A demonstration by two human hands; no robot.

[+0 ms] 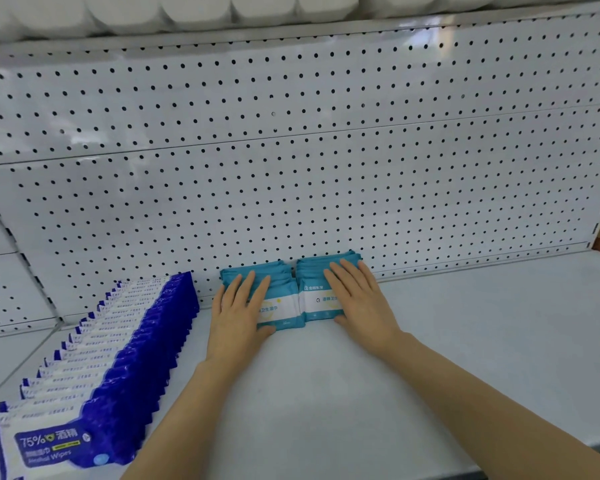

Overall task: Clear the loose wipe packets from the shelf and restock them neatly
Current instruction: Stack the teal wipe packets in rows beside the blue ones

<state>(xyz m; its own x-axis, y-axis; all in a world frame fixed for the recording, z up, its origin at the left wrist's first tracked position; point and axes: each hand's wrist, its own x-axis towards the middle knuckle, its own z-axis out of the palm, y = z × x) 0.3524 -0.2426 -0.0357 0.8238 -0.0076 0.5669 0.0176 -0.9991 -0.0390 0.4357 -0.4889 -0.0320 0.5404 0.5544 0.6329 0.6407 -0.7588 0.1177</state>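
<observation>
two short rows of teal wipe packets stand side by side at the centre of the frame, packed upright against the foot of the white pegboard back panel (pixel 291 161) on a pale shelf (pixel 465 341). the left teal row (pixel 284 306) and the right teal row (pixel 317 292) touch along their inner edges, and the front packet of each shows a white band with blue print

the left hand (pixel 236 317) lies over the left row with straight, spread fingers pointing up the frame across the tops of the packets, its thumb along the lower front edge of the nearest packet; it presses flat and grips nothing. the right hand (pixel 359 299) lies over the right row in the same way, fingers extended across the tops and the thumb low at the front of the packet, flat and relaxed, not curled round anything. both bare forearms run in from the lower edge of the frame

in the lower left a long row of blue and white alcohol wipe packs (pixel 94 368) stands upright, running from the bottom left corner diagonally up to the pegboard, just beside the left hand. along the top of the frame, white wrapped rolls (pixel 194 8) sit on the upper shelf. at the far right edge a strip of yellow and red shows, too little to identify
</observation>
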